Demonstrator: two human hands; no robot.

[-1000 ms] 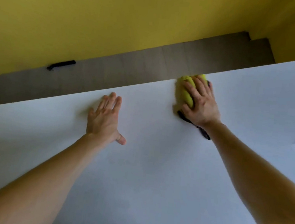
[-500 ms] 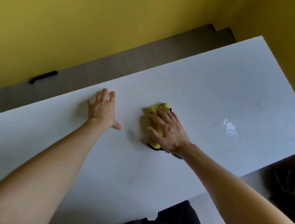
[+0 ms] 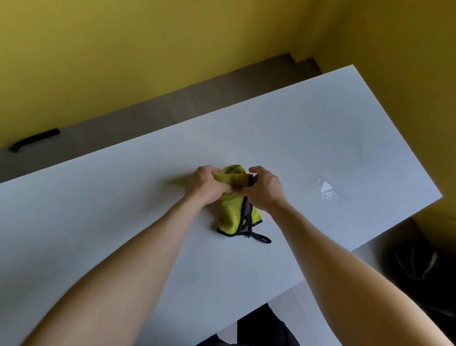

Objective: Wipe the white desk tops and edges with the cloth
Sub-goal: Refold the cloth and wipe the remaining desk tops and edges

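Left hand and right hand both pinch the cloth mid-frame, low end on the desk — best fold it flat, then rub the white spot at right

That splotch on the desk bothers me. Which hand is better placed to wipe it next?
Probably the right hand: it grips the cloth and lies nearest the splotch on the desk. The left hand grips the cloth too, but would have to cross over.

Head view, down onto desk
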